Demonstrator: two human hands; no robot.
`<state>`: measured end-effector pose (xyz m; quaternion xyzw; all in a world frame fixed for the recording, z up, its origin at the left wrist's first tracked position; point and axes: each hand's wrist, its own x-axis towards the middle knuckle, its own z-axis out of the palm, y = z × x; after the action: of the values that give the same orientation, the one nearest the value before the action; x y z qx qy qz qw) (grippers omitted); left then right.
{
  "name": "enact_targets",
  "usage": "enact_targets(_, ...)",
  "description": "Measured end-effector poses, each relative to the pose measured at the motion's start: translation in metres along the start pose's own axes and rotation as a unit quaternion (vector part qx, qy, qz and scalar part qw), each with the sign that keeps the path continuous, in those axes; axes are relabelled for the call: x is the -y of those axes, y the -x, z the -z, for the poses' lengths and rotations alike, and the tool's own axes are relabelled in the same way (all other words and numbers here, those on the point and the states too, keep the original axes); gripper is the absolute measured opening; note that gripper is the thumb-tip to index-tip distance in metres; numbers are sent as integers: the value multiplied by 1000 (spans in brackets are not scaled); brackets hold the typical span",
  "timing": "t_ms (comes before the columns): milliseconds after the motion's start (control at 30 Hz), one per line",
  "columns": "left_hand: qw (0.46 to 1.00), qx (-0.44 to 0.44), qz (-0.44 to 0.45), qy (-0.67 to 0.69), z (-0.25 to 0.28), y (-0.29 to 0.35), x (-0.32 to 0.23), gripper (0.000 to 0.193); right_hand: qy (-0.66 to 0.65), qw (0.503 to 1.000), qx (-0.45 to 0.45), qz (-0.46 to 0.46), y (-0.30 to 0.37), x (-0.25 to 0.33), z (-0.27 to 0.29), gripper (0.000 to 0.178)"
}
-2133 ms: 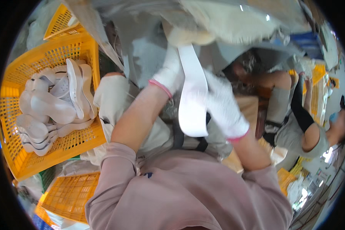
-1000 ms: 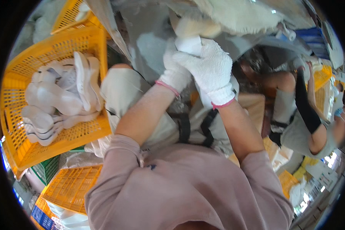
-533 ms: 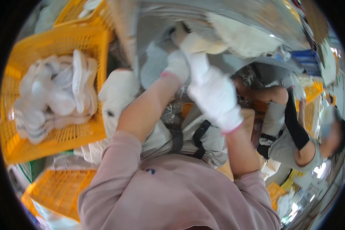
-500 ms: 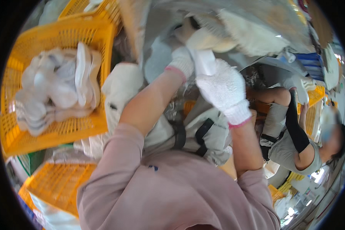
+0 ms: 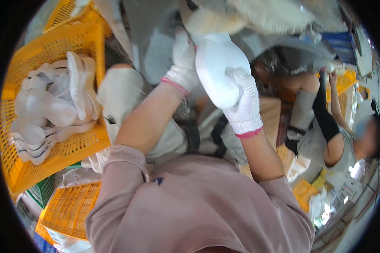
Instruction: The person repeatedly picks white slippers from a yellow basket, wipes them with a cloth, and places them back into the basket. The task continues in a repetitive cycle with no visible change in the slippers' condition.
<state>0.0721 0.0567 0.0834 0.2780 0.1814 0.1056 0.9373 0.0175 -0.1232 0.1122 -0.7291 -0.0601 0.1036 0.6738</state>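
A smooth white shoe sole (image 5: pixel 217 63) is held tilted below a pale, fuzzy round wheel (image 5: pixel 215 21). My right hand (image 5: pixel 242 95), in a white knit glove with a pink cuff, grips the sole's lower right end, thumb on its face. My left hand (image 5: pixel 183 59), gloved the same way, is closed at the sole's left edge; its fingertips are blurred and partly hidden there. The sole's upper end is at the wheel's lower rim; whether they touch cannot be made out.
A yellow basket (image 5: pixel 50 162) of several white soles (image 5: pixel 46 101) stands on my left, with another yellow crate (image 5: pixel 71 211) below it. Grey machine housing (image 5: pixel 150 25) surrounds the wheel. At right sits a co-worker (image 5: pixel 325 135), hands raised near a yellow basket (image 5: pixel 346 80).
The sole has turned from nearly edge-on to show its broad face. Both hands have shifted slightly left in the picture, the right one now lower along the sole. The view has shifted.
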Motion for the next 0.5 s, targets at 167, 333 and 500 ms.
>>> enact_targets(167, 943, 46, 279, 177, 16, 17, -19, 53, 448, 844, 85, 282, -17, 26, -2, 47)
enact_targets(333, 719, 202, -226, -625, 60, 94, -102, 25, 300, 951, 5, -79, 44, -7, 95, 46)
enact_targets(500, 664, -270, -357, -599, 175, 155, -346, 39, 454, 874, 25, -169, 73, -42, 176, 45)
